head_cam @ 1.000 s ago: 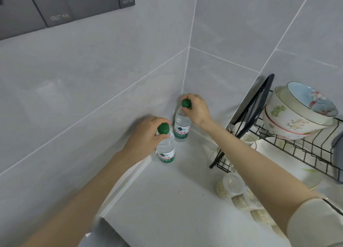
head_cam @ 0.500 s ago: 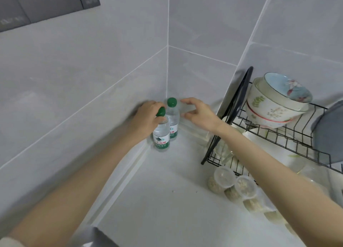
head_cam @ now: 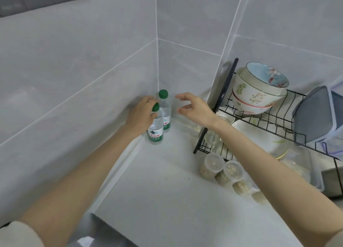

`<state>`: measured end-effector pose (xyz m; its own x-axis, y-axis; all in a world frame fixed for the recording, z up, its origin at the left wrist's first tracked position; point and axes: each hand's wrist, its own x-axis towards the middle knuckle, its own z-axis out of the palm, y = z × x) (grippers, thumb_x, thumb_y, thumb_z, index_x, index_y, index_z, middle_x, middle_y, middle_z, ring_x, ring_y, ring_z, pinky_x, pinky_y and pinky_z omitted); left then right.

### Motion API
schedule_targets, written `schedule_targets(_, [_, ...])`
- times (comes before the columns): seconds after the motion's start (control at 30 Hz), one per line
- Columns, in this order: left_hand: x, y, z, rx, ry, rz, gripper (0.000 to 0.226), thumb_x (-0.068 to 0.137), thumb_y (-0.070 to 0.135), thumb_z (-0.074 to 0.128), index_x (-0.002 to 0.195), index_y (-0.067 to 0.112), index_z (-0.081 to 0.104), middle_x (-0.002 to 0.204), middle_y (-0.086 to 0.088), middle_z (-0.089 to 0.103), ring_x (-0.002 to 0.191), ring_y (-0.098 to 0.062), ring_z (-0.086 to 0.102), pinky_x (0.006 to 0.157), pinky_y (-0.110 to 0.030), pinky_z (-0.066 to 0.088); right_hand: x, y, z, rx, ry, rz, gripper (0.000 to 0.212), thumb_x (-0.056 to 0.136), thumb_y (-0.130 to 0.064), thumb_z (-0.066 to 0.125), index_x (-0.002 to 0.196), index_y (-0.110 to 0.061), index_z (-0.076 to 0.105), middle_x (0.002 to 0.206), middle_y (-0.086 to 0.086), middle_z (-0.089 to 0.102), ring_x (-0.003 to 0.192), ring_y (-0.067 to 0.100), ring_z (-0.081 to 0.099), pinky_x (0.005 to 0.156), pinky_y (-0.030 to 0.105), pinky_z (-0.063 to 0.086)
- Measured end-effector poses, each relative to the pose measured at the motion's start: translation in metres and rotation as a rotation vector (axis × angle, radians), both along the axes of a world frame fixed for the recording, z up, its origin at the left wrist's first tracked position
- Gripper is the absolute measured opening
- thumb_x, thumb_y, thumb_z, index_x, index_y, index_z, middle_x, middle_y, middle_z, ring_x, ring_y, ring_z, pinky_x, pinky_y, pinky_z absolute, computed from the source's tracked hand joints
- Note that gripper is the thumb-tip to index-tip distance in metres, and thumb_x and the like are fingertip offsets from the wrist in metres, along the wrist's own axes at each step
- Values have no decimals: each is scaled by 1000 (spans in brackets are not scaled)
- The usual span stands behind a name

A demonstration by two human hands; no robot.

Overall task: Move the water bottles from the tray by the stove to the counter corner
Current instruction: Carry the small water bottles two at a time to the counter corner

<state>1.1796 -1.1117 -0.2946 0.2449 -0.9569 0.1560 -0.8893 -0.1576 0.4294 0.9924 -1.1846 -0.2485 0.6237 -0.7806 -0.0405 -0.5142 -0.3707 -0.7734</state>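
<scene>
Looking into the counter (head_cam: pixel 157 181) corner, I see the near water bottle (head_cam: pixel 155 133) and the far water bottle (head_cam: pixel 165 107) upright and touching there, my left hand (head_cam: pixel 141 115) curled round the near one's neck, my right hand (head_cam: pixel 194 109) spread, touching nothing, just right of the far one.

Right of the right hand (head_cam: pixel 196 107), a black dish rack (head_cam: pixel 259 122) holds stacked bowls (head_cam: pixel 256 92); lidded jars (head_cam: pixel 211 165) sit nearer.
</scene>
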Motion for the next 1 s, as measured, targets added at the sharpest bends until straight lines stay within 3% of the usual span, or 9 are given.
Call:
schedule_targets(0.23, [-9, 48, 35, -86, 149, 69, 48, 92, 24, 59, 139, 20, 49, 140, -1, 53, 129, -21, 49, 105, -37, 40, -25, 26, 14, 21, -74, -38, 48, 89, -17, 65, 135, -22, 51, 132, 2, 54, 105, 19, 63, 86, 22, 46])
schedule_targets(0.37, [-22, 77, 61, -142, 281, 121, 47, 91, 20, 61, 137, 22, 51, 133, 0, 59, 121, -17, 55, 99, -26, 39, -39, 46, 25, 31, -162, -32, 44, 90, -11, 64, 133, -17, 54, 122, -2, 57, 104, 10, 56, 77, 8, 46])
schedule_targets(0.47, [-34, 99, 79, -192, 418, 172, 43, 90, 20, 62, 132, 27, 54, 122, 6, 62, 111, -15, 59, 98, -29, 45, -51, 60, 30, 47, -197, -19, 44, 90, -12, 65, 132, -19, 55, 125, 1, 59, 99, 12, 59, 84, 21, 46])
schedule_targets(0.57, [-44, 120, 93, -254, 499, 195, 39, 89, 18, 63, 126, 29, 58, 111, 11, 63, 104, -15, 64, 94, -29, 48, -63, 76, 39, 62, -238, -5, 43, 90, -11, 64, 131, -18, 55, 126, 3, 60, 108, 14, 60, 91, 26, 46])
schedule_targets(0.73, [-63, 154, 117, -314, 548, 175, 36, 90, 17, 63, 124, 29, 60, 110, 11, 65, 99, -9, 65, 84, -21, 46, -82, 108, 56, 41, -296, 7, 41, 91, -9, 63, 130, -18, 55, 124, 1, 62, 111, 11, 59, 91, 23, 48])
schedule_targets(1.0, [-93, 204, 148, -345, 591, 111, 37, 91, 17, 61, 127, 29, 59, 115, 11, 65, 97, -2, 64, 77, -11, 43, -108, 161, 77, 11, -350, -28, 39, 90, -11, 64, 126, -23, 58, 122, 0, 64, 95, 10, 60, 89, 27, 50])
